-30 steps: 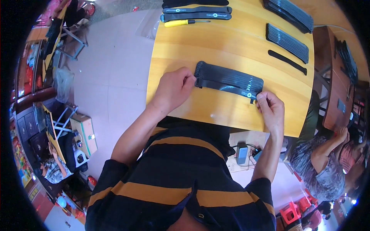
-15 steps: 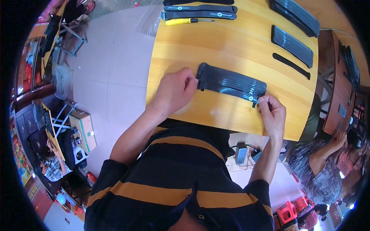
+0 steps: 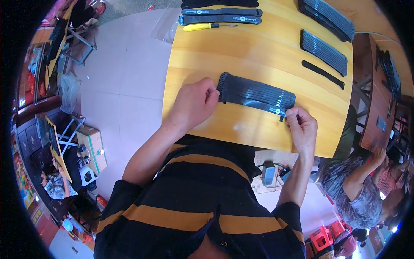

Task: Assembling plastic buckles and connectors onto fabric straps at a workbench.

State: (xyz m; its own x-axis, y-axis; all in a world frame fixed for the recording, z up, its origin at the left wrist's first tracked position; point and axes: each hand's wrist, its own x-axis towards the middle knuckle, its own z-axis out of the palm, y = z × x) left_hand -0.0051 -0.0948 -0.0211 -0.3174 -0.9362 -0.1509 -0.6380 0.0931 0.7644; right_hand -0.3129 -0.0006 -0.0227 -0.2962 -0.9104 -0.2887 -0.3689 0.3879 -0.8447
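Black ribbed strap bundle lies flat on the table, near edge. Left hand pinches its left end, right hand its right; similar bundles lie farther off, seemingly finished.

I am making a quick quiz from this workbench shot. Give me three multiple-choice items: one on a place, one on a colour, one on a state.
1. Where does the screwdriver lie?
A. far edge of the wooden table
B. on the floor
C. in a hand

2. What colour is its handle?
A. red
B. yellow
C. blue

3. How is the black ribbed strip held?
A. by one hand
B. lifted overhead
C. at both ends, left hand and right hand

Answers: 1 A, it lies beside stacked black straps there; 2 B, handle plainly yellow; 3 C, each hand pinches an end.
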